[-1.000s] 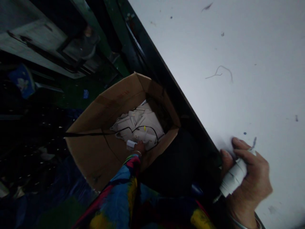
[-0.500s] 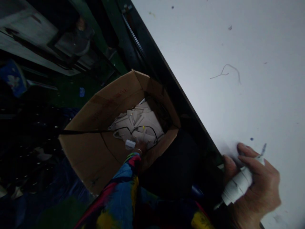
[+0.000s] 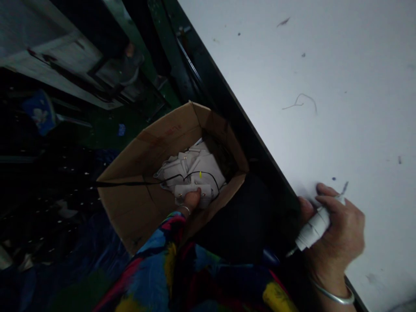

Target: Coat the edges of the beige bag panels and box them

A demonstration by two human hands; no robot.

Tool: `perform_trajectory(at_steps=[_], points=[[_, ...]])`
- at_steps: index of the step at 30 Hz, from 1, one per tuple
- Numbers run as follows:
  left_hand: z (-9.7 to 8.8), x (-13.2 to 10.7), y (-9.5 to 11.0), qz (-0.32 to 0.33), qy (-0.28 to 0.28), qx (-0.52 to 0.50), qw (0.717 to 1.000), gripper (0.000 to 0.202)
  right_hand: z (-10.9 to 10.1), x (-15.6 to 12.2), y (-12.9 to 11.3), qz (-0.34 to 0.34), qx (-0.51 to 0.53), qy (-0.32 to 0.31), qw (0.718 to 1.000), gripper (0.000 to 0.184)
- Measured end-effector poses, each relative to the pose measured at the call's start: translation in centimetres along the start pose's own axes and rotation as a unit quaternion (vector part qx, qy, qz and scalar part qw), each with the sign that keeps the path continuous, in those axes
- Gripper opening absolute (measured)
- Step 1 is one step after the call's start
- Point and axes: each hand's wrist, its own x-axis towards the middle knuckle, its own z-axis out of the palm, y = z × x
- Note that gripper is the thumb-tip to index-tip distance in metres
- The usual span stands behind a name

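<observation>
My left hand (image 3: 191, 199) reaches into a cardboard box (image 3: 120, 212). Its thumb presses on a pale flat piece with metal studs (image 3: 185, 189), and the fingers beneath are hidden. Under and behind that piece lies a heap of similar pale pieces (image 3: 208, 162), some studded. At the edge of the white table, my right hand (image 3: 341, 229) is closed around a thin pointed tool wrapped in white (image 3: 313, 229). A narrow metal tip sticks out at its lower end, and a dark, blurred end shows at the top.
A black strap (image 3: 130, 184) runs across the box. The white tabletop (image 3: 260, 65) carries a loose thread (image 3: 305, 97) and small specks. Another person's legs (image 3: 146, 34) show at the upper left. Dark studded material (image 3: 52, 186) lies left of the box.
My left hand has lifted a studded pale piece, which now shows flat under the thumb. The right hand keeps its grip on the wrapped tool; the view has shifted slightly.
</observation>
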Motion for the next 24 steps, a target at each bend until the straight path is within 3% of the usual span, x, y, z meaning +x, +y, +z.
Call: perform_trajectory(at_steps=[6,11,17,20,24], points=[[-0.3,0.4,-1.0,0.036,0.003,0.033,0.999,0.033,0.4,-0.1,0.7,-0.04,0.007,0.005,0.999,0.028],[-2.6,-0.2,1.5,0.101,0.066,-0.029,0.992,0.042,0.6,-0.1,0.6,-0.063,0.026,0.015,0.998,0.024],[-8.7,-1.2,5.9,0.176,0.124,-0.209,0.954,0.038,0.9,-0.4,1.1,-0.078,0.109,0.065,0.989,0.021],[-12.7,-2.5,7.4,0.176,0.113,-0.317,0.925,0.035,0.3,-1.0,0.9,-0.048,0.182,0.104,0.977,0.022],[-17.6,-5.0,9.2,0.186,0.061,-0.457,0.868,0.029,-2.2,-3.1,-0.5,0.051,0.283,0.142,0.947,0.026]])
